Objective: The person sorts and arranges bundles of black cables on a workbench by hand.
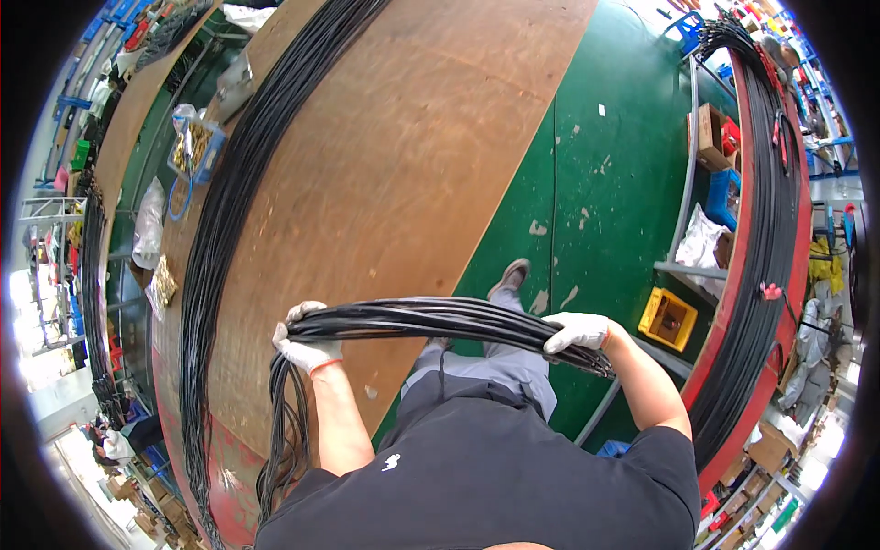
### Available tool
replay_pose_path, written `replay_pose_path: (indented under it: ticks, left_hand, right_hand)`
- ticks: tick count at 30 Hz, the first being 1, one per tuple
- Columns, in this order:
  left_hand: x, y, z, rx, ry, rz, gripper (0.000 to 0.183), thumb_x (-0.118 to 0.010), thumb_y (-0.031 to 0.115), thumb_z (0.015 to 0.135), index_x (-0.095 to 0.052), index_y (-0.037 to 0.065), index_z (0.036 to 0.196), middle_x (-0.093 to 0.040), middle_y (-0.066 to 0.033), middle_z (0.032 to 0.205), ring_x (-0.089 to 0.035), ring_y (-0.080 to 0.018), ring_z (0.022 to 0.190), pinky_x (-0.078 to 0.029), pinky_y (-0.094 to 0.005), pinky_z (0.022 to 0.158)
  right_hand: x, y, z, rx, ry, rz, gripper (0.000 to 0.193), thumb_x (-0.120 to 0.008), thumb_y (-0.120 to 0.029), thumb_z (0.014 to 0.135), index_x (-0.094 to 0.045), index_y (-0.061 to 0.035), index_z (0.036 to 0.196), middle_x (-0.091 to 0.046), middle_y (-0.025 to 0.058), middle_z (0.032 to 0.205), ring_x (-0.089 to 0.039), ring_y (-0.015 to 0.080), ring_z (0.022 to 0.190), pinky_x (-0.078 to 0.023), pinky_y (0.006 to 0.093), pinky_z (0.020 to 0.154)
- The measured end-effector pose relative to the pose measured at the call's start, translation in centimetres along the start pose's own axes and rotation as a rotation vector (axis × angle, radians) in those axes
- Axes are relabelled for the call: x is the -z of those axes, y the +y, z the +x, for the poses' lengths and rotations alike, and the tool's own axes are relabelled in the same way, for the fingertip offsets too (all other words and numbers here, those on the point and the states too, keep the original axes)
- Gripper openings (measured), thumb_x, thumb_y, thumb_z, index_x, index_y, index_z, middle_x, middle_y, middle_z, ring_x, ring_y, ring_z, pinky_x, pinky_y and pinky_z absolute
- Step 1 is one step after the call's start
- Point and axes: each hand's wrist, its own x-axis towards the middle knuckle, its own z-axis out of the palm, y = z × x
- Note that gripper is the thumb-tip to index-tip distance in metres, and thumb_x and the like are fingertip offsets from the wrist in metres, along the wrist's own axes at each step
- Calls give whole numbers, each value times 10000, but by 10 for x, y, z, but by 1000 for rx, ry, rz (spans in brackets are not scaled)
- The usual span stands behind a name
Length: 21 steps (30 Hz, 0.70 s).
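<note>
A thick bundle of black cables stretches across in front of my body, held at both ends of this span. My left hand, in a white glove, is closed around it over the table's edge side, and loose cable ends hang down below that hand. My right hand, also gloved in white, grips the bundle near its right end, where the cut-looking ends stick out past the palm. The fingers' undersides are partly hidden by the cables.
A long brown table carries another long black cable bundle and a blue bin of brass-coloured parts. To the right, a red bench bears more black cables. A yellow crate stands by it on the green floor.
</note>
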Motion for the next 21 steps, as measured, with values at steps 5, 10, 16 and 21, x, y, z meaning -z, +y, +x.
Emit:
replay_pose_path:
  ticks: [5, 10, 16, 21]
  left_hand:
    - [-29, -57, 40, -160, -22, 63, 252, -727, 294, 725, -660, 63, 796, -699, -107, 838, -668, -295, 833, -562, -446, 855]
    - [-79, -146, 16, -451, 8, 360, 334, -660, 406, 762, -643, 75, 803, -693, -147, 850, -683, -316, 846, -565, -500, 872]
    - [-167, -259, 6, -490, 164, 92, 307, -655, 374, 803, -641, 78, 720, -700, -107, 800, -683, -296, 806, -569, -473, 841]
    - [-163, -332, 49, -627, 372, 93, 336, -595, 402, 856, -618, 97, 716, -660, -110, 745, -675, -296, 741, -577, -472, 752]
  right_hand:
    - [150, -111, 3, 15, -151, -275, 567, -794, -364, 853, -649, -3, 1266, -686, 37, 1069, -613, 140, 977, -508, 315, 905]
    - [298, -268, 0, 53, -259, -503, 551, -768, -297, 846, -640, -15, 1301, -705, 47, 1029, -647, 142, 901, -550, 309, 806]
    - [411, -422, -5, -74, -500, -580, 570, -774, -240, 830, -623, 14, 1317, -714, 65, 1093, -671, 159, 949, -560, 333, 840]
    - [493, -494, 38, -167, -710, -697, 639, -774, -261, 822, -608, 8, 1377, -698, 114, 1207, -641, 215, 1115, -505, 367, 981]
